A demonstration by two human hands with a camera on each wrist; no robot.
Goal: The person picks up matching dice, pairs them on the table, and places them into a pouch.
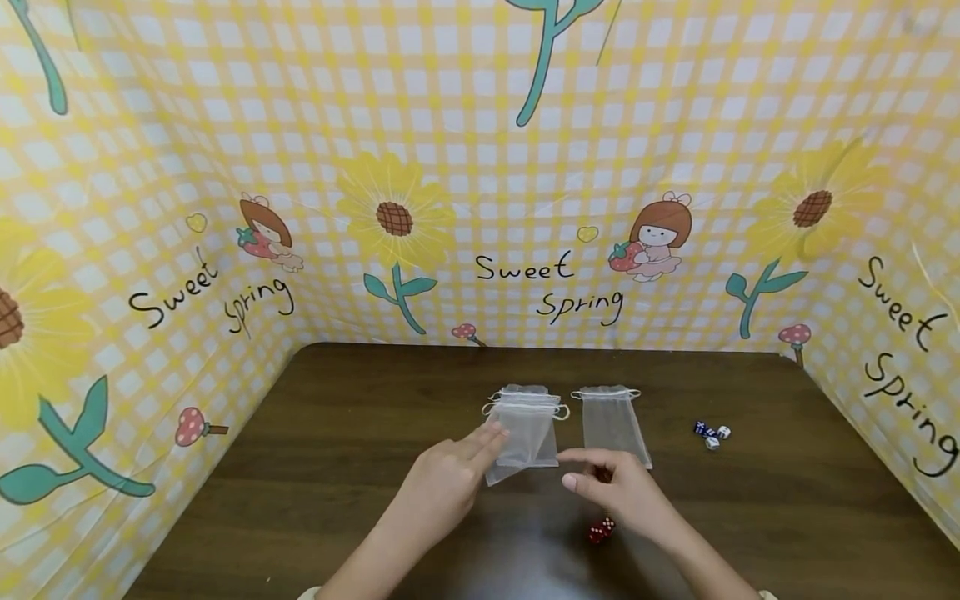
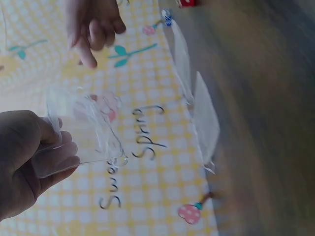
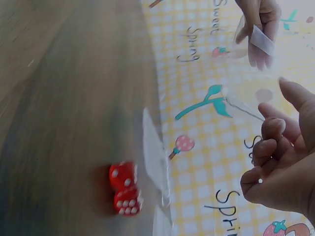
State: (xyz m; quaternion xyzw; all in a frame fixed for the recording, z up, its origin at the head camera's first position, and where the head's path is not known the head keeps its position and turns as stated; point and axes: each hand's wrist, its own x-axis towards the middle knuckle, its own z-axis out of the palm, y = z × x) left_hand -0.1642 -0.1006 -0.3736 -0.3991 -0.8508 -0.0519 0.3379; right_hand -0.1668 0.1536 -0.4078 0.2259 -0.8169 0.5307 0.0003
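Observation:
My left hand point(image 1: 450, 471) holds a sheer white drawstring bag point(image 2: 83, 132), thumb on the near side and fingers behind it. In the head view this bag overlaps another sheer bag point(image 1: 543, 454) lying on the table. A third sheer bag point(image 1: 611, 425) lies flat to the right of it. My right hand point(image 1: 618, 487) hovers beside the held bag, its index finger stretched out and the other fingers loosely bent. Nothing shows in its grasp. Two red dice point(image 1: 602, 530) sit on the table below the right hand; the right wrist view shows them touching.
Farther right on the dark wooden table point(image 1: 337, 500) is a small cluster of blue dice point(image 1: 703, 428) and white dice point(image 1: 712, 443). A yellow checked cloth point(image 1: 465, 167) with printed flowers walls in the back and both sides.

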